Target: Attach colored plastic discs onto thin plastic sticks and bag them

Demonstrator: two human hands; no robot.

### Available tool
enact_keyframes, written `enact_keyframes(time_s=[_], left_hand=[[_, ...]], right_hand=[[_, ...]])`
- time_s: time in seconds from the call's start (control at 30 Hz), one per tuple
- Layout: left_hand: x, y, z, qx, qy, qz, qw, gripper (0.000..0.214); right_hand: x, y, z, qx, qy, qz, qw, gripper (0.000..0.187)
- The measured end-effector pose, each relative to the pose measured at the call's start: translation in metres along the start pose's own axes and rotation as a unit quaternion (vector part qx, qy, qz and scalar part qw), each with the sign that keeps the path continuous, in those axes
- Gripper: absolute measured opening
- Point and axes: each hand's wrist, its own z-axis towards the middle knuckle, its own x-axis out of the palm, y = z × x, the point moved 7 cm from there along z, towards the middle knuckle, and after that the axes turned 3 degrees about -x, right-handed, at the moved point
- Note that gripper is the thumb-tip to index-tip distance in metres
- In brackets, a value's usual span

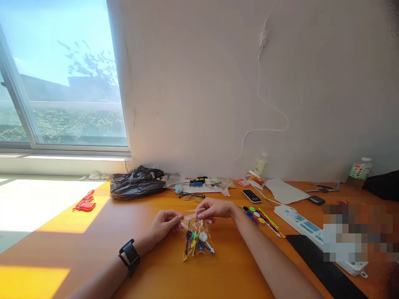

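Harsh daylight from left window (75, 62)

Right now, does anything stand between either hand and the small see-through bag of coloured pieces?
Nothing visible does. The left hand and right hand both hold the see-through bag directly, near its top edge; the glasses lie beyond it, not in between.
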Motion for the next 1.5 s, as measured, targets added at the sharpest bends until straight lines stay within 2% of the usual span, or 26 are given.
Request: enact_keyframes(time_s=[0.07, 0.13, 0.17, 0.23, 0.3, 0.33, 0.4, 0.47, 0.53, 0.63, 0.73, 0.8, 0.87, 0.93, 1.0, 1.07, 1.17, 1.27, 1.4, 1.5], left_hand=[[0.0, 0.0, -0.001, -0.007, -0.005, -0.003, 1.0, 0.061], [0.001, 0.002, -0.001, -0.019, -0.001, -0.009, 1.0, 0.059], [0.002, 0.004, -0.001, -0.026, 0.003, -0.009, 1.0, 0.058], [0.003, 0.006, 0.0, -0.034, 0.012, -0.004, 0.999, 0.056], [0.005, 0.007, 0.0, -0.031, 0.019, 0.004, 0.999, 0.056], [0.006, 0.008, 0.0, -0.028, 0.021, 0.007, 0.999, 0.056], [0.007, 0.008, 0.0, -0.026, 0.025, 0.012, 0.999, 0.054], [0.008, 0.008, 0.001, -0.022, 0.028, 0.02, 0.999, 0.052], [0.009, 0.009, 0.002, -0.012, 0.03, 0.032, 0.999, 0.053], [0.009, 0.015, 0.006, 0.013, 0.033, 0.064, 0.997, 0.052], [0.004, 0.02, 0.009, 0.069, -0.01, 0.143, 0.987, 0.043], [0.0, 0.017, 0.006, 0.125, -0.056, 0.214, 0.967, 0.03], [-0.001, 0.013, 0.002, 0.175, -0.09, 0.268, 0.943, 0.02], [-0.004, 0.009, 0.0, 0.207, -0.119, 0.303, 0.923, 0.029], [-0.01, 0.006, 0.003, 0.221, -0.149, 0.331, 0.905, 0.041], [-0.02, 0.004, 0.013, 0.221, -0.173, 0.366, 0.887, 0.046], [-0.038, -0.001, 0.036, 0.208, -0.195, 0.422, 0.861, 0.034], [-0.054, -0.012, 0.062, 0.175, -0.19, 0.465, 0.847, 0.035], [-0.07, -0.025, 0.087, 0.105, -0.169, 0.486, 0.851, 0.046], [-0.072, -0.029, 0.095, 0.096, -0.152, 0.496, 0.849, 0.051]], right_hand=[[-0.015, 0.003, -0.008, -0.001, -0.042, 0.034, 0.999, 0.036], [-0.038, 0.009, -0.019, -0.021, -0.132, 0.082, 0.988, 0.034], [-0.054, 0.013, -0.028, -0.046, -0.2, 0.107, 0.973, 0.033], [-0.087, 0.021, -0.053, -0.092, -0.356, 0.14, 0.919, 0.035], [-0.108, 0.02, -0.078, -0.057, -0.455, 0.113, 0.882, 0.043], [-0.113, 0.018, -0.088, -0.005, -0.468, 0.07, 0.881, 0.048], [-0.114, 0.012, -0.098, 0.113, -0.418, -0.043, 0.9, 0.056], [-0.105, 0.006, -0.101, 0.179, -0.318, -0.116, 0.924, 0.058], [-0.094, 0.004, -0.098, 0.192, -0.238, -0.141, 0.942, 0.058], [-0.084, 0.005, -0.088, 0.194, -0.202, -0.178, 0.943, 0.054], [-0.086, 0.013, -0.083, 0.218, -0.212, -0.263, 0.916, 0.05], [-0.088, 0.024, -0.086, 0.207, -0.217, -0.326, 0.897, 0.046], [-0.087, 0.04, -0.096, 0.152, -0.237, -0.366, 0.887, 0.043], [-0.083, 0.055, -0.113, 0.085, -0.282, -0.381, 0.876, 0.039], [-0.073, 0.063, -0.134, 0.024, -0.339, -0.394, 0.854, 0.033], [-0.062, 0.06, -0.154, -0.004, -0.386, -0.412, 0.825, 0.029], [-0.049, 0.038, -0.18, -0.012, -0.446, -0.431, 0.784, 0.028], [-0.044, 0.014, -0.195, -0.019, -0.489, -0.425, 0.761, 0.03], [-0.038, 0.002, -0.194, -0.025, -0.486, -0.428, 0.762, 0.03], [-0.028, 0.005, -0.184, -0.026, -0.464, -0.426, 0.776, 0.028]])
